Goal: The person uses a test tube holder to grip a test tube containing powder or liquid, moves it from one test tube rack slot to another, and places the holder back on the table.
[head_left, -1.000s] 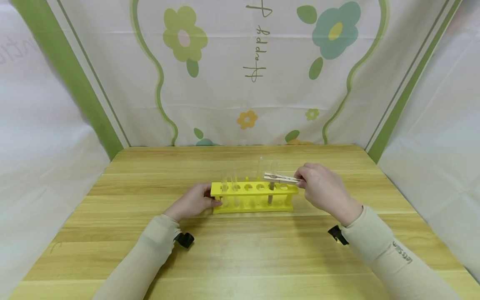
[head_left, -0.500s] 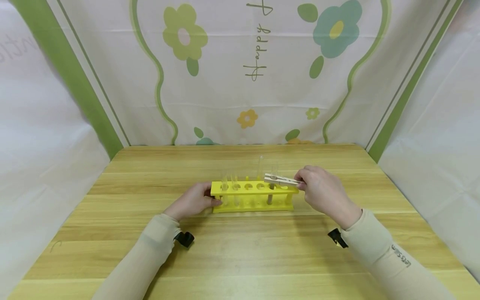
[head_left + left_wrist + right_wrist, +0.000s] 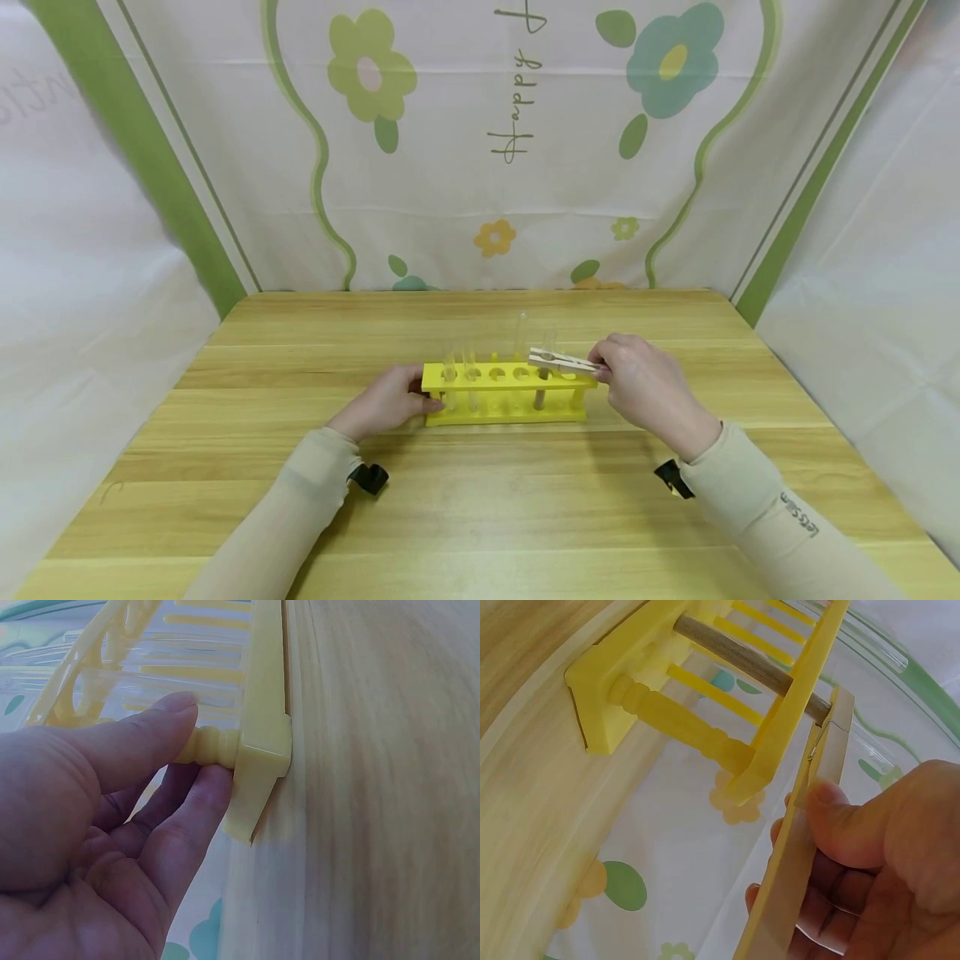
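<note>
Grips with clamped fingers, left hand, the end post of a yellow rack on the tabletop and, right hand, a wooden clip around a dark-filled tube in the rack.

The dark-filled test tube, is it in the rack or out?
In: the tube passes through the top board of the yellow rack, below the wooden clamp.

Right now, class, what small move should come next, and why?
Probably the right hand should lift the dark tube straight up: the clamp it holds is around that tube, which sits in the rack, and the left hand grips the rack's end post.
</note>
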`<state>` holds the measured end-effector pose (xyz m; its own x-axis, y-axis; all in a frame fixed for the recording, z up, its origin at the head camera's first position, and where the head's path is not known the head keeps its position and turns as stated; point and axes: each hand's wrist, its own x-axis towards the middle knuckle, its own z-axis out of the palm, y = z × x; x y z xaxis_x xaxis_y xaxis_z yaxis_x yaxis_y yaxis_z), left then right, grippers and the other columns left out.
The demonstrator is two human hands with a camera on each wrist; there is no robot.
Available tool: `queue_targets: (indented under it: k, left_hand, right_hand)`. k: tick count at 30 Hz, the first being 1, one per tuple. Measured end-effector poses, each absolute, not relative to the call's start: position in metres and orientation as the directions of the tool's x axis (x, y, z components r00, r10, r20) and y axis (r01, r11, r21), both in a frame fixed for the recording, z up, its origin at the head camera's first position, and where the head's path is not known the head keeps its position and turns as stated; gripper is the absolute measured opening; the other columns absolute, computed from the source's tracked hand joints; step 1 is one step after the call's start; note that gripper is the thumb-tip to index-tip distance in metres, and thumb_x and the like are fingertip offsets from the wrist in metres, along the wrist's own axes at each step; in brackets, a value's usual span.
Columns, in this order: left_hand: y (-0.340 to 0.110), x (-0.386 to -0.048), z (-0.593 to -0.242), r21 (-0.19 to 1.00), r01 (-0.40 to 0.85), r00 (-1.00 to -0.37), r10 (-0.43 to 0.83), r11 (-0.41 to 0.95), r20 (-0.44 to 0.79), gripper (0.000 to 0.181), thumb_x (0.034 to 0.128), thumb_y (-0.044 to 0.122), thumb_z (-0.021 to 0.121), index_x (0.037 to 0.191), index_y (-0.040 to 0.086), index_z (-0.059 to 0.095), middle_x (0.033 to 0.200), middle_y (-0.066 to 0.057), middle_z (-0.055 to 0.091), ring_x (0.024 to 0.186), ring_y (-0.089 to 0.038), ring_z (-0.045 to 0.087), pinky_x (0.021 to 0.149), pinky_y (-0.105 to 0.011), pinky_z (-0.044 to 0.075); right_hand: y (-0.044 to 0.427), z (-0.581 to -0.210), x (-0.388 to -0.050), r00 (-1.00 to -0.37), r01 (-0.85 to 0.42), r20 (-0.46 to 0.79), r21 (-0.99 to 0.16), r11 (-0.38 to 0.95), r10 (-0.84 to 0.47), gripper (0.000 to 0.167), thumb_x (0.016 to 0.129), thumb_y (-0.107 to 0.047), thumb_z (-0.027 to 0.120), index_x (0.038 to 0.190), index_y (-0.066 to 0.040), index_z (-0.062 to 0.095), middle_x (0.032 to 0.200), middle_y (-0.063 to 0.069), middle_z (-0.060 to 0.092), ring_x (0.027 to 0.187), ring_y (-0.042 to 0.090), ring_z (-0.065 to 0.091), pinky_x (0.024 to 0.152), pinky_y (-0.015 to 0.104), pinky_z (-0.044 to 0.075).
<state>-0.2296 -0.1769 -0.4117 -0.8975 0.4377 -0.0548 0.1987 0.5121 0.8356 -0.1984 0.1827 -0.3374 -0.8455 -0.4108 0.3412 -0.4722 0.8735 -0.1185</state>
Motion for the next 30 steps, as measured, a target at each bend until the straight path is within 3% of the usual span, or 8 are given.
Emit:
queue_targets:
  k: [22,30]
  left_hand:
    - [-0.177,-0.229,-0.411,0.837,0.203,-0.897,0.439,0.508,-0.049,0.028,0.0908,0.014,0.074,0.118,0.014,0.068,0.105,0.003,0.07,0.095,-0.016,0.063,0.083,-0.036,0.05]
    - [-0.178,-0.23,-0.412,0.835,0.218,-0.893,0.448,0.505,-0.038,0.028,0.0908,0.013,0.074,0.118,0.015,0.068,0.106,0.003,0.069,0.095,-0.016,0.063,0.084,-0.037,0.05]
  right_hand:
    - [0.18,-0.33,-0.196,-0.836,-0.464,0.384,-0.113,0.879,-0.392,0.005,0.086,0.001,0.073,0.089,-0.004,0.072,0.083,0.003,0.065,0.074,0.023,0.063,0.054,0.034,0.051]
    - [0.18,-0.319,-0.195,-0.825,-0.464,0.415,-0.111,0.879,-0.383,0.007,0.085,0.002,0.074,0.089,-0.004,0.073,0.084,0.003,0.066,0.075,0.025,0.065,0.056,0.039,0.053]
